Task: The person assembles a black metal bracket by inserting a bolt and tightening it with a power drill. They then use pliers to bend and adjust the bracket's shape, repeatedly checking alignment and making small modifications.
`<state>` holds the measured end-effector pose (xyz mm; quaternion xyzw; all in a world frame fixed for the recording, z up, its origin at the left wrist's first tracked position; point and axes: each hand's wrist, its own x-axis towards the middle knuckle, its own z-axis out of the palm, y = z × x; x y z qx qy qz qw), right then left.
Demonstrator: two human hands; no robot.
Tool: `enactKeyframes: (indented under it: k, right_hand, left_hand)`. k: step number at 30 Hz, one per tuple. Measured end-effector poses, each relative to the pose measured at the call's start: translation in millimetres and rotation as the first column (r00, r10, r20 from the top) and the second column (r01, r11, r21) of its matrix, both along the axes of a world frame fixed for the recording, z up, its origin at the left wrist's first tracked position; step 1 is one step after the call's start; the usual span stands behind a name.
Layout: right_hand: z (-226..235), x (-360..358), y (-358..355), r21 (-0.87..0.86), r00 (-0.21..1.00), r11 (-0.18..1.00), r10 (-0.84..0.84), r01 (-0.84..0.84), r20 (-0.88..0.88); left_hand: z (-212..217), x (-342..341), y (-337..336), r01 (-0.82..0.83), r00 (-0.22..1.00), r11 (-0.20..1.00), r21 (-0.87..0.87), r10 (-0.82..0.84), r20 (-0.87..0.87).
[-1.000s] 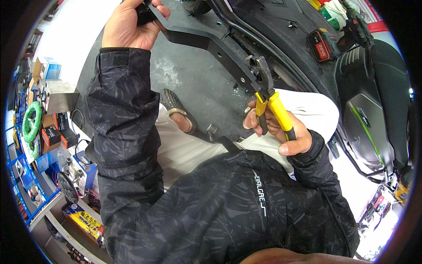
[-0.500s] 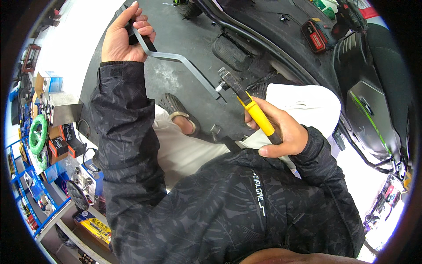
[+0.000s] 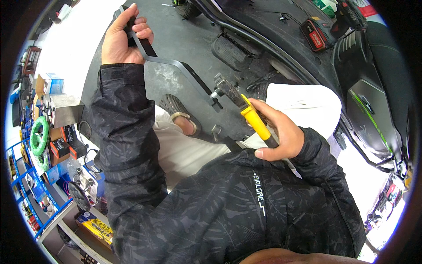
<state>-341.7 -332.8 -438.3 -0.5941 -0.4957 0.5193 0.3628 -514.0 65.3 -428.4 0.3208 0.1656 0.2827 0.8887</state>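
My left hand (image 3: 125, 42), raised at the upper left, is closed around the upper end of a bent dark metal bar (image 3: 178, 66). The bar slopes down to the right and ends in a short crosspiece. My right hand (image 3: 283, 136) grips a yellow-handled tool (image 3: 256, 123) with a black lower end. Its dark metal head meets a small shiny fitting (image 3: 214, 94) near the bar's lower end. I cannot make out the tool's exact kind, nor whether the fitting belongs to the tool or the bar.
A dark vehicle with a black seat (image 3: 387, 57) stands at the right, its pedal-like pad (image 3: 231, 52) above my right knee. A red-and-black battery pack (image 3: 315, 37) lies on it. Left are shelves with boxes and a green coil (image 3: 39, 136). My shoe (image 3: 178, 110) rests on the grey floor.
The bar has turned slightly in my left hand, so more of its black face shows. The tool's head has shifted a little left and down, along with my right hand.
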Motion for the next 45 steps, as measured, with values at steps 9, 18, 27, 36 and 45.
enactKeyframes:
  k: [9,18,27,36,45]
  right_hand:
    - [12,1,5,-0.148,0.724,0.981,-0.194,0.127,-0.661]
    - [36,10,-4,-0.247,0.542,0.965,-0.256,0.09,-0.801]
    - [40,-10,31,-0.088,0.703,0.946,-0.292,0.312,-0.649]
    - [22,-20,38,0.028,0.774,0.909,-0.337,0.415,-0.536]
    - [15,-18,41,0.21,0.861,0.897,-0.273,0.389,-0.429]
  left_hand:
    - [0,34,-45,-0.141,0.725,-0.443,0.886,0.563,0.397]
    - [-26,37,-76,-0.034,0.886,-0.522,0.852,0.378,0.267]
    - [-65,58,-157,-0.027,0.841,0.245,0.969,0.529,-0.111]
    - [-67,59,-197,-0.043,0.836,0.543,0.838,0.479,-0.268]
    - [-33,46,-227,-0.006,0.903,0.847,0.531,0.233,-0.362]
